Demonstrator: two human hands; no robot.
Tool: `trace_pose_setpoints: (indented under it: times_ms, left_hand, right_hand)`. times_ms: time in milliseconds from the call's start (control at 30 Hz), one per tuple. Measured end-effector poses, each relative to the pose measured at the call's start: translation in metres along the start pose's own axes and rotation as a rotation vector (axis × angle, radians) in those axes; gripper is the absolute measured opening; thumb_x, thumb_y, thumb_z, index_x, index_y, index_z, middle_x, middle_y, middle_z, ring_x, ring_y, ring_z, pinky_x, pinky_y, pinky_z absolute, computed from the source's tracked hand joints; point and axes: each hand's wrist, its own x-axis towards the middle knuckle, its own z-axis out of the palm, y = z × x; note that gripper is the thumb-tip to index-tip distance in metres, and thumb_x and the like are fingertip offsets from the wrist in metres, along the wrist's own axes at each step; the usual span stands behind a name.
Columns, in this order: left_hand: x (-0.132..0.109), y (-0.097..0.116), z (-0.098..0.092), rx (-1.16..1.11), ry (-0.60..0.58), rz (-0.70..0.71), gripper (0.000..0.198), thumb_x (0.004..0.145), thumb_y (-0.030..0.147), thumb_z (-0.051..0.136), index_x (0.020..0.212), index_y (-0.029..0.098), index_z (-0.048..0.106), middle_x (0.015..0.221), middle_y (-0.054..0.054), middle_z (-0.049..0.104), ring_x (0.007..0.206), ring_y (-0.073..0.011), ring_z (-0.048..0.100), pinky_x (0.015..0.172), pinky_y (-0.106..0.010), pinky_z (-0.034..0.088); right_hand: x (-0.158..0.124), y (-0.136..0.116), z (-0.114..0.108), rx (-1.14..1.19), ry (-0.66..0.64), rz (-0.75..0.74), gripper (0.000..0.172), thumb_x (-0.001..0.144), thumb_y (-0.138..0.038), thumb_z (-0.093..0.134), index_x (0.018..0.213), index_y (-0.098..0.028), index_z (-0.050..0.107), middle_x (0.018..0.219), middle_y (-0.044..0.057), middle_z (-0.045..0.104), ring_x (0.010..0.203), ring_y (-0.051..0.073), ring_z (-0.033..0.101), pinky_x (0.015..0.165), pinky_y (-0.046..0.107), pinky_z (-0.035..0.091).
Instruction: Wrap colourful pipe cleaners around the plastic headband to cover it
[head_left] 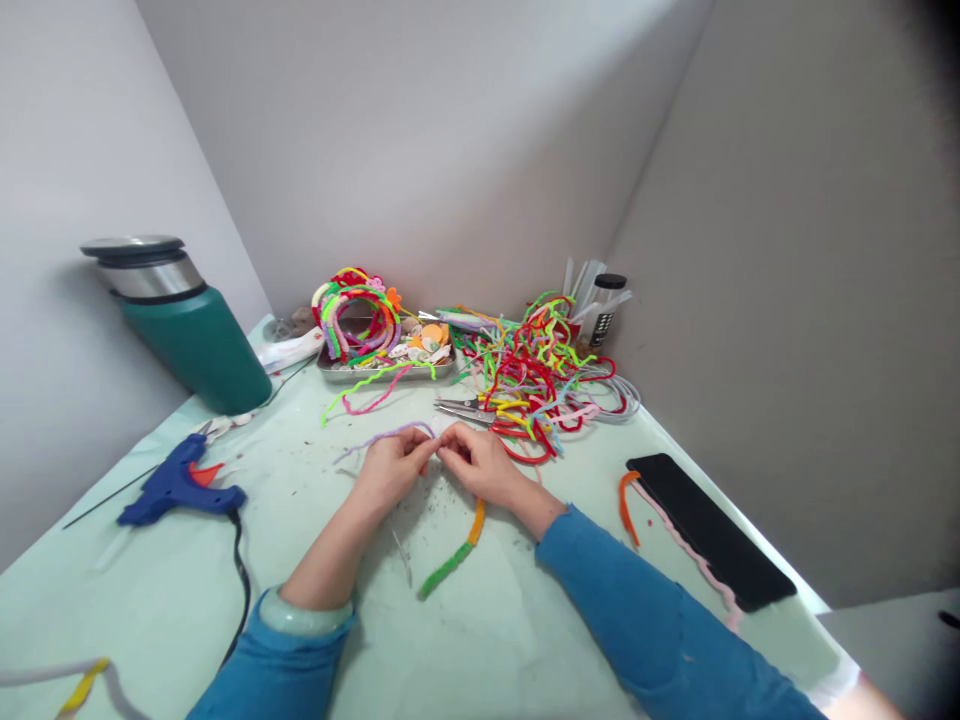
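My left hand (391, 468) and my right hand (478, 462) meet at the middle of the pale green table (187, 590), fingers pinched together. Between them they hold a thin lilac pipe cleaner (382, 437), whose free end trails left above my left hand. Just below my right hand a green and orange pipe cleaner (452, 555) lies flat on the table. A pair of scissors (463, 409) rests right behind my hands. Both arms wear blue sleeves, and a pale bangle sits on my left wrist.
A heap of coloured pipe cleaners (536, 375) lies behind right. A metal tray (382, 367) holds wrapped hoops. At left stand a green flask (187, 330) and a blue glue gun (180, 487). A black phone (709, 530) lies right, beside orange and pink strands.
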Motion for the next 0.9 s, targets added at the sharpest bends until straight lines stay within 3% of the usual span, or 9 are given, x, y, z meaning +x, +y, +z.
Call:
trace_pose_setpoints:
  times_ms: [233,600,900]
  left_hand:
    - [-0.002,0.006,-0.002,-0.021,0.003,-0.018,0.032,0.073,0.046,0.049,0.068,0.016,0.057,0.050,0.006,0.043,0.048,-0.0080,0.036,0.047,-0.020,0.026]
    - [-0.004,0.014,-0.002,0.220,0.085,0.058,0.036,0.077,0.042,0.043,0.054,0.016,0.053,0.045,0.003,0.048,0.046,-0.0100,0.042,0.050,-0.022,0.029]
    - [-0.004,0.009,-0.001,0.168,0.094,0.148,0.035,0.076,0.046,0.045,0.070,0.016,0.063,0.059,0.001,0.058,0.053,-0.0102,0.046,0.050,-0.020,0.032]
  right_hand:
    - [0.000,-0.001,-0.001,0.015,-0.006,-0.001,0.008,0.081,-0.022,0.047,0.083,-0.018,0.052,0.060,-0.004,0.051,0.053,0.008,0.043,0.051,0.019,0.027]
    - [-0.001,-0.001,0.000,0.015,-0.005,-0.016,0.011,0.081,-0.022,0.047,0.073,-0.016,0.052,0.056,-0.005,0.046,0.050,0.007,0.039,0.049,0.019,0.025]
    - [0.000,-0.002,-0.003,0.064,0.006,0.014,0.011,0.081,-0.020,0.047,0.073,-0.016,0.054,0.058,-0.004,0.049,0.053,0.008,0.042,0.050,0.019,0.028]
